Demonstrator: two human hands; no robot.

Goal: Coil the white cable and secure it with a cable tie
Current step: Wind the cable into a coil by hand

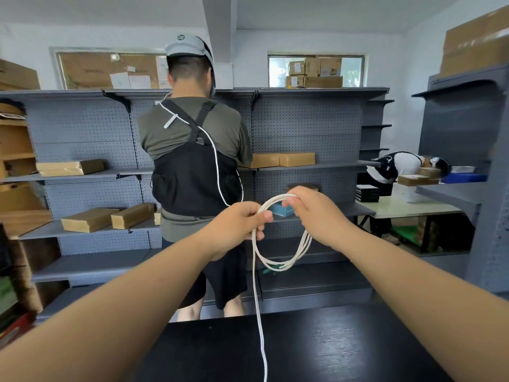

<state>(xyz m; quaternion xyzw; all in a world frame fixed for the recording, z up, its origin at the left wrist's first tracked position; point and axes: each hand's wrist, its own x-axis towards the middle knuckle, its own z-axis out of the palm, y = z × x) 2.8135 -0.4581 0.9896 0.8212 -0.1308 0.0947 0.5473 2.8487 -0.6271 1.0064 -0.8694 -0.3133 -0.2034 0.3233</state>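
Both grips hold the white cable [281,267] above the desk [316,348], left hand [238,220] pinching the loops' side, right hand [314,213] curled round their top, so the hanging tail is best fed in even, untwisted turns.
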